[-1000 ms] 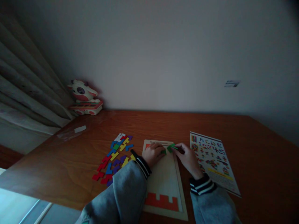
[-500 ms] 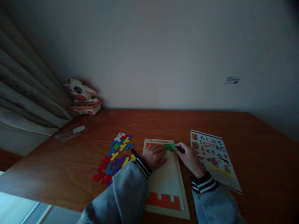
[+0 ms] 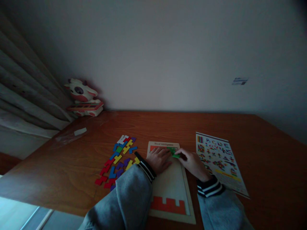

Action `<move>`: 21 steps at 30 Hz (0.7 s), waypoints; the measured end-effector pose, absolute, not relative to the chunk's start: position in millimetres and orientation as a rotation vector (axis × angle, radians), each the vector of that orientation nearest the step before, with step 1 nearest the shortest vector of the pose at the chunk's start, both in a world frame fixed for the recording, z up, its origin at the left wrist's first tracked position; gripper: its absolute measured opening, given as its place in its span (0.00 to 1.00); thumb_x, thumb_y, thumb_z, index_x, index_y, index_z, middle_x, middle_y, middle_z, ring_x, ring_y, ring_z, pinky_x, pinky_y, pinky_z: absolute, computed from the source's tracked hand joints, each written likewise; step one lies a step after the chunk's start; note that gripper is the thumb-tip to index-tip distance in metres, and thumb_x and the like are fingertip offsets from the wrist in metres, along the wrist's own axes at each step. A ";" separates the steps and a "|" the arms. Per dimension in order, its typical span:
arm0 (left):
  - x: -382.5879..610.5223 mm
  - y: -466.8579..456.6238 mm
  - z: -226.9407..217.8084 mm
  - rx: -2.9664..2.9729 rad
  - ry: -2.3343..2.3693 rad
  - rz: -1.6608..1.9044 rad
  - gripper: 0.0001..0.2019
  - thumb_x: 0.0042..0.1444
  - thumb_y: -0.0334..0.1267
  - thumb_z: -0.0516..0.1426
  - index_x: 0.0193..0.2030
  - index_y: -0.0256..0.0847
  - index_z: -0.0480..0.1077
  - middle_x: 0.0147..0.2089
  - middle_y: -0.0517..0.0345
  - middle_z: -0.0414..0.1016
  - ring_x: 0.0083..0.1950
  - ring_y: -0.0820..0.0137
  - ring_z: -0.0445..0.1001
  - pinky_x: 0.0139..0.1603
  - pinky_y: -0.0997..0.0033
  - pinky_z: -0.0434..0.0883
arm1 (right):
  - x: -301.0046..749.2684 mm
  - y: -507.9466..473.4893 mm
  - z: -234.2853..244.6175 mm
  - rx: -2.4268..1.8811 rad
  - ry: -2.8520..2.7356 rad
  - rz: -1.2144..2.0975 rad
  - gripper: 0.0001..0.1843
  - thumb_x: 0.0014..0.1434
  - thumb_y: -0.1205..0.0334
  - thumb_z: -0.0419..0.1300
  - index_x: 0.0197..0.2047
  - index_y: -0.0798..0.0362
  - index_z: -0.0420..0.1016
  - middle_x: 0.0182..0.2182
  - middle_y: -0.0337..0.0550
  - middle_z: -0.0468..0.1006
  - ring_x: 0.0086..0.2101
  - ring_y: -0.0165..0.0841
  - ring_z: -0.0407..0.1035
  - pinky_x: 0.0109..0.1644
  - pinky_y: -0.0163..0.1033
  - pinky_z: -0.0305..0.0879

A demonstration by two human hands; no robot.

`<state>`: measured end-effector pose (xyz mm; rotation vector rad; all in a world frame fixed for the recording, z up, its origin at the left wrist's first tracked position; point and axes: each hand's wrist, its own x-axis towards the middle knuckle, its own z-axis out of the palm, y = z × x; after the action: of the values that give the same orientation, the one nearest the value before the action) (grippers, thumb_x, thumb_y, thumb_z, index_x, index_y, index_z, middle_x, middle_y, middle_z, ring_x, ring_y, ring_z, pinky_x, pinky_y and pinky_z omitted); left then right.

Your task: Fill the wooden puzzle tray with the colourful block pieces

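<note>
A pale wooden puzzle board [image 3: 170,187] lies on the brown table in front of me. Red pieces fill its near edge [image 3: 168,205] and a bit of red shows at its far left corner. My left hand [image 3: 158,159] rests on the board's far end, fingers curled down and touching a green piece [image 3: 173,151]. My right hand [image 3: 193,163] pinches that same green piece from the right and holds it low over the board's far right corner. Both sleeves are grey with striped cuffs.
A scatter of loose coloured puzzle pieces [image 3: 118,159] lies left of the board. A printed pattern sheet [image 3: 219,161] lies to the right. A cow-shaped toy [image 3: 82,97] stands at the far left corner by the curtain, with a clear plastic bag [image 3: 72,134] near it.
The green piece has gone from raised between both hands to lower, against the board's far right corner. Both hands moved slightly forward with it.
</note>
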<state>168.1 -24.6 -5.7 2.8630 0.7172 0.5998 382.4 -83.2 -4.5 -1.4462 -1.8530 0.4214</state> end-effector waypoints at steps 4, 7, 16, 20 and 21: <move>167.7 -24.3 -7.0 2.872 0.742 0.590 0.21 0.64 0.47 0.53 0.60 0.41 0.68 0.59 0.47 0.71 0.60 0.57 0.68 0.60 0.52 0.68 | 385.7 -84.5 -2.5 -1.409 -1.899 0.440 0.10 0.55 0.68 0.59 0.38 0.46 0.76 0.38 0.40 0.82 0.40 0.36 0.78 0.45 0.40 0.72; 167.8 -24.5 -6.9 2.897 0.714 0.622 0.20 0.64 0.45 0.54 0.60 0.41 0.68 0.58 0.47 0.72 0.61 0.57 0.67 0.60 0.52 0.68 | 386.9 -84.5 -0.6 -1.390 -1.889 0.432 0.07 0.55 0.67 0.60 0.37 0.46 0.77 0.38 0.41 0.82 0.47 0.39 0.75 0.51 0.43 0.70; 167.0 -22.3 -1.7 2.685 0.646 1.054 0.21 0.64 0.48 0.55 0.59 0.39 0.69 0.47 0.48 0.79 0.47 0.64 0.78 0.50 0.64 0.76 | 379.8 -87.3 2.6 -1.373 -1.752 0.634 0.07 0.55 0.66 0.58 0.39 0.49 0.71 0.37 0.42 0.81 0.39 0.36 0.77 0.43 0.41 0.71; 165.0 -21.2 -1.0 2.694 0.477 1.067 0.21 0.62 0.52 0.56 0.54 0.39 0.73 0.44 0.49 0.81 0.42 0.66 0.80 0.45 0.68 0.78 | 373.3 -89.1 -2.7 -1.384 -1.767 0.643 0.09 0.52 0.69 0.55 0.38 0.49 0.68 0.34 0.41 0.81 0.36 0.36 0.77 0.40 0.39 0.70; 164.9 -21.1 -1.6 2.686 0.461 1.066 0.22 0.61 0.53 0.57 0.53 0.39 0.74 0.44 0.49 0.81 0.42 0.66 0.80 0.45 0.68 0.78 | 372.2 -89.4 -3.4 -1.384 -1.767 0.638 0.09 0.52 0.69 0.55 0.38 0.49 0.68 0.34 0.41 0.81 0.35 0.35 0.77 0.40 0.39 0.70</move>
<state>164.9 -21.1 -1.6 2.6859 0.4610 1.0657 372.2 -89.4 -3.4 -1.3842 -1.7665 0.6379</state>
